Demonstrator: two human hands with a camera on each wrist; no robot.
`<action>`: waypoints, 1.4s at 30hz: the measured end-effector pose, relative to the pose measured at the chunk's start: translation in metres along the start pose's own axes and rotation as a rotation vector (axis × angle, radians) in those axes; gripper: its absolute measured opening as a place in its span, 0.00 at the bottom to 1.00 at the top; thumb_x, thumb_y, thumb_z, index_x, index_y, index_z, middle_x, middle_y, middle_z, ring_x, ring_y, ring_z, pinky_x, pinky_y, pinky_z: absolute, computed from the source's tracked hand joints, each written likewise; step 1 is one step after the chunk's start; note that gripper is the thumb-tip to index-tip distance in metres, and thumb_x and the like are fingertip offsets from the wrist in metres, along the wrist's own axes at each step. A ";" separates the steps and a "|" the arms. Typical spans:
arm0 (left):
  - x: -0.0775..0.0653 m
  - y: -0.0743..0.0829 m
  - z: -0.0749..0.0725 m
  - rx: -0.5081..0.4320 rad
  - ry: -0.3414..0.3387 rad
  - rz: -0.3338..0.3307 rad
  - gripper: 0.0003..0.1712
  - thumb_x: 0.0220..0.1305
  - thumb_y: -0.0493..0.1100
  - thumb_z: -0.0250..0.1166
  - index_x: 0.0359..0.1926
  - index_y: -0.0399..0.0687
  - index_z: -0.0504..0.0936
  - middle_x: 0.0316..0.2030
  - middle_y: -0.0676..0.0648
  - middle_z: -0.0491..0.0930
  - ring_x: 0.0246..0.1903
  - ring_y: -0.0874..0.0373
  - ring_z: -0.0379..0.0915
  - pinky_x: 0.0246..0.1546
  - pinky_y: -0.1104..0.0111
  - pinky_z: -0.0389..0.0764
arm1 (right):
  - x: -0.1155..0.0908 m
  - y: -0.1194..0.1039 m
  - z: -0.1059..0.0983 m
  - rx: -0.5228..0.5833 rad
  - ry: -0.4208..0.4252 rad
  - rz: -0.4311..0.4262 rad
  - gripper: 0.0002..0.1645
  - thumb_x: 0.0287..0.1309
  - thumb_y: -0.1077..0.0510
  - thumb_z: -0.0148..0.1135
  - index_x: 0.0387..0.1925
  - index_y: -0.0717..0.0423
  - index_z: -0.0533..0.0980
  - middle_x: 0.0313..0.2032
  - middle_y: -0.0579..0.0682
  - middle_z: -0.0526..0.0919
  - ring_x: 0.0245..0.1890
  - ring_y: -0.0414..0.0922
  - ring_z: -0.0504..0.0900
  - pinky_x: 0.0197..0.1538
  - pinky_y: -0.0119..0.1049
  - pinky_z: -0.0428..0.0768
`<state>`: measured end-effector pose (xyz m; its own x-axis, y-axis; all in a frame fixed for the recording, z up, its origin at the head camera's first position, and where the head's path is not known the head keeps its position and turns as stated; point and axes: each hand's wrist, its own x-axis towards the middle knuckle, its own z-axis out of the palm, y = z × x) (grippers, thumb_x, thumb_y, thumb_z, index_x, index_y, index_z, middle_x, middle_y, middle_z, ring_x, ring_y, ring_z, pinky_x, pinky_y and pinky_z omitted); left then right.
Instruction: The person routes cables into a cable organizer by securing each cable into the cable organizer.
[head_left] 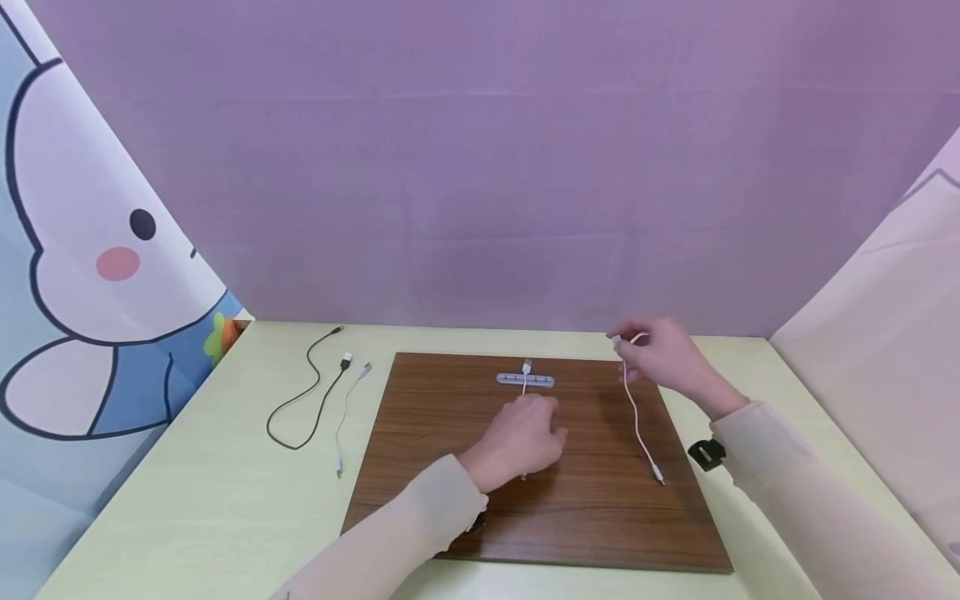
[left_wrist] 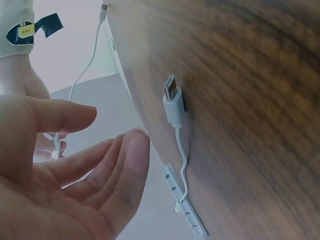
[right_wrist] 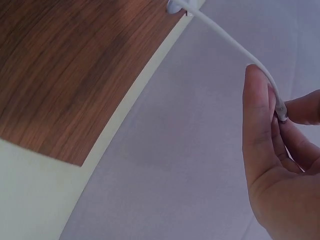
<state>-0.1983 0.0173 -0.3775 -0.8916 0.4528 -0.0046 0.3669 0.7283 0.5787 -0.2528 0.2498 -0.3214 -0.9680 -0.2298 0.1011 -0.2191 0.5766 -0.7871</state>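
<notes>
White cable (head_left: 637, 417): slim, pinched by right hand (head_left: 666, 354)
Left hand (head_left: 521, 439): relaxed, clipped cable (left_wrist: 174, 111) partly covered
Surface (head_left: 187, 500): black cable (head_left: 296, 447) laid

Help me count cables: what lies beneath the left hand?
A white cable, over the wooden board, running to the pale clip strip. In the head view, the left hand covers its middle stretch; the left wrist view shows that part.

1. Right hand (head_left: 663, 360) pinches the right cable (head_left: 637, 427) near one end.
2. Left hand (head_left: 520, 437) partly hides the middle cable (head_left: 527, 367), which crosses the clip (head_left: 542, 382) on the board (head_left: 435, 450).
3. Black cable (head_left: 346, 362) and short cable (head_left: 343, 421) lie on the worktop (head_left: 202, 492).
</notes>
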 end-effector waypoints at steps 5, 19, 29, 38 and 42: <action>0.002 0.002 0.001 0.023 0.009 -0.007 0.20 0.72 0.45 0.63 0.58 0.38 0.81 0.52 0.43 0.81 0.26 0.61 0.73 0.40 0.67 0.80 | 0.002 -0.003 0.005 0.016 -0.012 0.006 0.18 0.68 0.64 0.55 0.55 0.70 0.76 0.31 0.61 0.82 0.25 0.51 0.86 0.31 0.39 0.86; 0.008 0.002 0.011 -0.100 0.046 -0.008 0.19 0.69 0.51 0.67 0.52 0.42 0.84 0.40 0.50 0.83 0.36 0.60 0.75 0.37 0.67 0.77 | 0.000 -0.024 0.019 0.110 -0.033 -0.023 0.19 0.69 0.63 0.58 0.56 0.70 0.76 0.35 0.63 0.83 0.31 0.59 0.87 0.37 0.44 0.87; 0.012 0.002 0.016 -0.276 0.115 -0.013 0.10 0.68 0.47 0.68 0.40 0.46 0.86 0.28 0.57 0.80 0.28 0.65 0.73 0.33 0.71 0.75 | 0.002 -0.037 0.029 0.184 -0.022 -0.025 0.19 0.70 0.62 0.59 0.58 0.70 0.75 0.44 0.67 0.82 0.32 0.58 0.88 0.39 0.45 0.87; 0.010 0.001 0.016 -0.327 0.114 -0.016 0.05 0.71 0.41 0.65 0.38 0.45 0.83 0.27 0.56 0.78 0.23 0.63 0.71 0.25 0.71 0.73 | 0.005 -0.045 0.032 0.198 0.007 -0.011 0.19 0.71 0.62 0.58 0.58 0.69 0.75 0.50 0.68 0.79 0.34 0.58 0.88 0.41 0.45 0.87; 0.007 0.001 0.013 -0.318 0.101 -0.007 0.04 0.69 0.37 0.65 0.35 0.45 0.81 0.25 0.55 0.77 0.21 0.63 0.70 0.22 0.71 0.72 | 0.009 -0.045 0.034 0.175 0.028 -0.014 0.18 0.71 0.62 0.58 0.57 0.68 0.76 0.48 0.68 0.81 0.34 0.58 0.88 0.41 0.42 0.87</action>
<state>-0.2005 0.0280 -0.3872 -0.9214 0.3836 0.0616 0.2734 0.5275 0.8044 -0.2471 0.1953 -0.3057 -0.9685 -0.2138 0.1280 -0.2106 0.4278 -0.8790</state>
